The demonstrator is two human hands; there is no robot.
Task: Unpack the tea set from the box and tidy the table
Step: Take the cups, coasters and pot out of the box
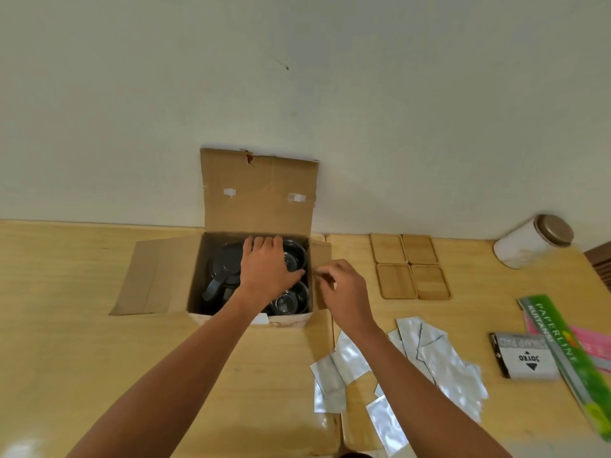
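An open cardboard box stands on the wooden table against the wall, its flaps spread out. Inside lie a dark teapot with its handle toward me and glass cups on the right side. My left hand reaches into the box, palm down, fingers spread over the teapot and the far cup; whether it grips anything is hidden. My right hand hovers at the box's right flap, fingers curled and pinched at the flap's edge.
Several wooden coasters lie right of the box. Shiny silver sachets are scattered at the front right. A stamp pad box, a green booklet and a white jar on its side sit at the far right.
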